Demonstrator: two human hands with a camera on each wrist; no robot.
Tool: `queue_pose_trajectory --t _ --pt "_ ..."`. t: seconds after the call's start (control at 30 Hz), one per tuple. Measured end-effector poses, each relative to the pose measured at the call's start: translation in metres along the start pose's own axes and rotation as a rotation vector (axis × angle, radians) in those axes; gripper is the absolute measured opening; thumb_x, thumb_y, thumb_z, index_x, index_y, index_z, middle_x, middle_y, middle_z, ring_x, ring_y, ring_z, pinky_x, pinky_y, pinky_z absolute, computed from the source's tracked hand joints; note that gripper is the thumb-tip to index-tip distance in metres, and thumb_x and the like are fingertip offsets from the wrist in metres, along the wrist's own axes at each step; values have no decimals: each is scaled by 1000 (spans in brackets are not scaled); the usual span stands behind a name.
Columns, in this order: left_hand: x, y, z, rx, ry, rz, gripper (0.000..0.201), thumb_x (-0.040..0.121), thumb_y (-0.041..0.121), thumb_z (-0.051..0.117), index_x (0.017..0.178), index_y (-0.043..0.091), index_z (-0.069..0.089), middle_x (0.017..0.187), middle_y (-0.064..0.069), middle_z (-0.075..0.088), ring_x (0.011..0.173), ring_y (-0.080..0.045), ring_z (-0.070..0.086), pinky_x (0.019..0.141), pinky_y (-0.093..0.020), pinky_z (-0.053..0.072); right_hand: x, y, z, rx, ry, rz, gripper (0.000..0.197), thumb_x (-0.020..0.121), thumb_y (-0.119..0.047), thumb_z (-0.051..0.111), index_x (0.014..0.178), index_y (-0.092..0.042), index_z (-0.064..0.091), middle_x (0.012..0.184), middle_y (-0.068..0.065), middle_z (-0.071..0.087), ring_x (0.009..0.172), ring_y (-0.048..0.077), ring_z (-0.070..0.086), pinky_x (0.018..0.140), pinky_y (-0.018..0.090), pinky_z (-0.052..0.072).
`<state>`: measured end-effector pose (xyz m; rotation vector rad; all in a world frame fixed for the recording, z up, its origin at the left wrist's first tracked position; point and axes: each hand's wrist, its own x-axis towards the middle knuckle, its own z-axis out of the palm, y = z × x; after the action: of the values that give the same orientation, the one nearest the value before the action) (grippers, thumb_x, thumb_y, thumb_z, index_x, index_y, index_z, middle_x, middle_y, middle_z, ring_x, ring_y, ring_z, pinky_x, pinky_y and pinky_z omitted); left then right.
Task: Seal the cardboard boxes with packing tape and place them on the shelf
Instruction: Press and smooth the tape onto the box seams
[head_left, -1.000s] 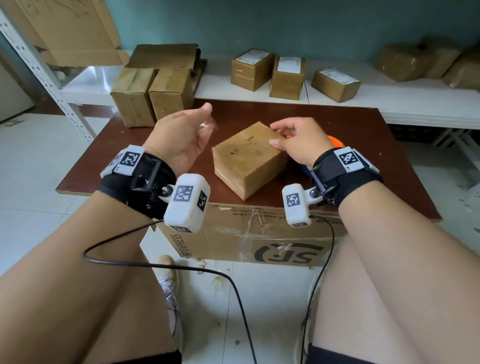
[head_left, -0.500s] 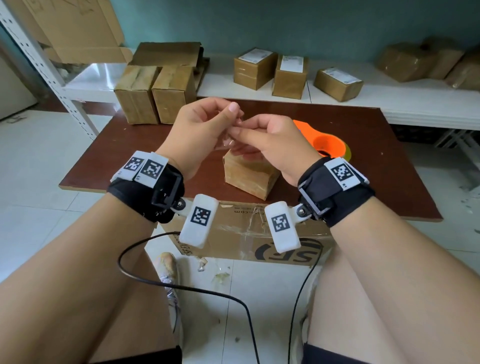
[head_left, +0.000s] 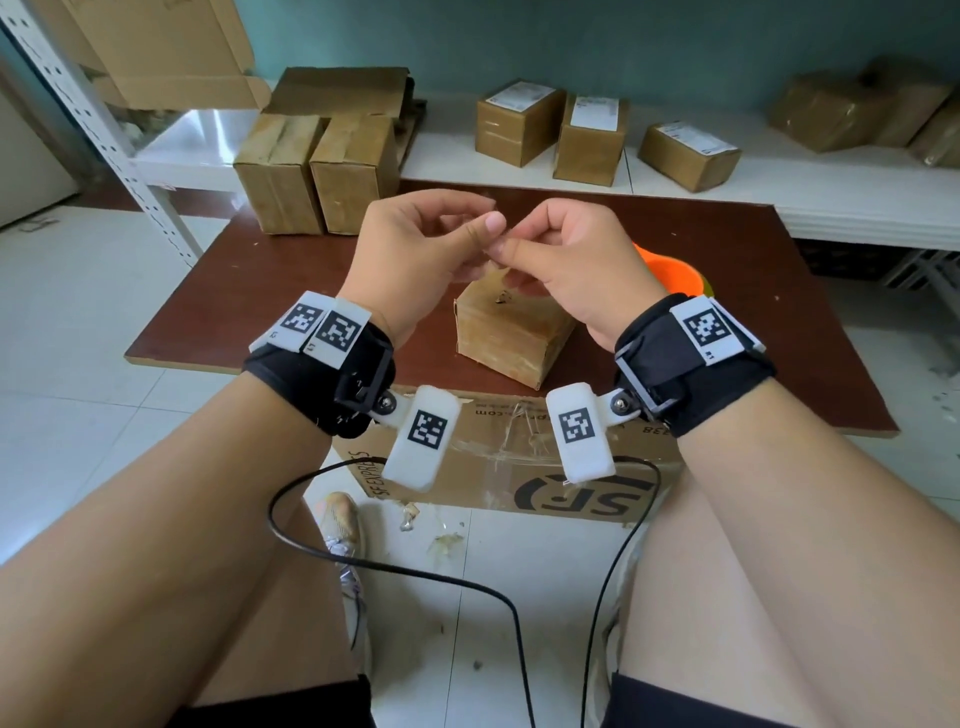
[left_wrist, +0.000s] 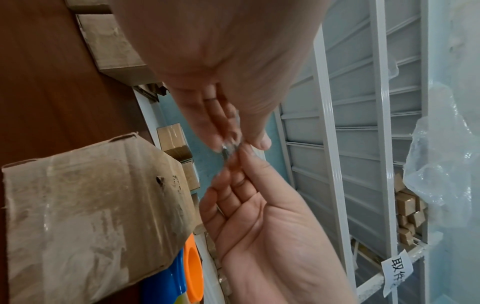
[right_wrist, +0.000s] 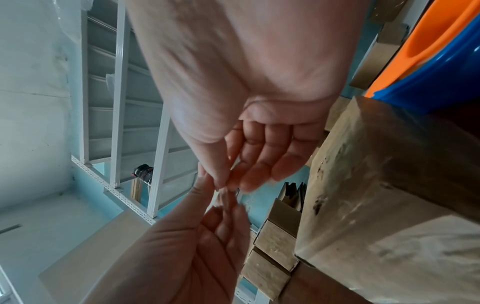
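Clear tape scrap (left_wrist: 230, 149) mid-frame: your left hand (head_left: 415, 260) and right hand (head_left: 566, 265) pinch it together, peeling it off above the box (head_left: 511, 332).

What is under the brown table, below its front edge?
Under the brown table stands a large cardboard box printed SF EXPRESS, with torn clear tape on it. Only its front face shows; the table covers its top, and the wrist cameras hide part of it.

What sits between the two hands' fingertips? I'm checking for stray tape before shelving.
A small crumpled scrap of clear tape, pinched by both the left hand and right hand above the box; the left wrist view shows it best.
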<state>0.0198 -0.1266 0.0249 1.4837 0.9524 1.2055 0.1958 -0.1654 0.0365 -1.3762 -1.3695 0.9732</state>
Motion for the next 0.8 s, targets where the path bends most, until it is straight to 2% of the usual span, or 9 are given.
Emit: queue_pose_trajectory --t 0.07,0.17,0.3,0.33,0.43,0.5,0.67,0.77,0.8 --pt "-1 -1 1 27 10 20 24 90 19 86 110 7 80 100 -25 77 82 -26 75 78 -32 64 2 1 -1 -14 20 -10 18 92 -19 83 96 -8 69 83 5 80 69 10 70 75 31 61" --pt "0 -5 1 26 8 -3 33 89 21 88 114 3 79 96 -21 79 81 -24 75 79 -33 62 4 2 -3 -36 30 -10 14 93 -14 81 98 -7 70 83 10 76 65 8 66 67 26 56" --pt "4 -8 2 6 -8 -177 77 83 28 91 149 7 56 91 -13 81 80 -16 75 87 -35 64 7 7 -8 -105 23 -71 13 90 -8 83 92 -11 70 77 6 69 67 12 63 71 34 55" --pt "4 -8 1 3 -21 -203 80 83 27 91 151 7 54 88 -10 81 79 -14 75 90 -36 64 7 8 -9 -144 14 -97 15 88 -11 85 91 -12 70 76 4 68 68 13 62 71 34 55" --pt "4 -5 -4 22 -67 -195 43 86 27 89 121 6 76 88 -13 78 77 -16 71 92 -42 59 5 8 -12 -167 -2 -118 19 87 -13 87 92 -14 69 78 5 66 70 14 61 70 31 53" --pt "4 -4 -6 42 -77 -179 29 87 26 88 104 4 80 90 -16 79 78 -20 68 86 -41 58 6 9 -14 -156 5 -97 23 86 -12 88 96 -14 67 78 6 68 67 13 63 69 30 55" --pt "2 -8 -5 94 -74 -152 15 88 24 88 91 11 80 82 -7 79 71 -17 64 70 -28 54 8 14 -15 -172 15 58 46 84 -24 91 124 -18 69 93 5 80 79 11 76 85 35 62" --pt "3 -12 -3 137 -51 -168 15 90 23 86 95 10 81 82 -6 80 71 -14 65 71 -27 57 4 13 -14 -93 6 133 17 87 -27 89 95 -18 76 90 5 79 77 9 73 82 35 64" --pt "3 -12 -2 151 -40 -179 17 91 23 86 99 8 81 83 -5 80 71 -13 65 73 -26 58 3 12 -14 -77 12 146 16 89 -29 87 90 -17 76 92 7 80 76 9 72 78 31 64"
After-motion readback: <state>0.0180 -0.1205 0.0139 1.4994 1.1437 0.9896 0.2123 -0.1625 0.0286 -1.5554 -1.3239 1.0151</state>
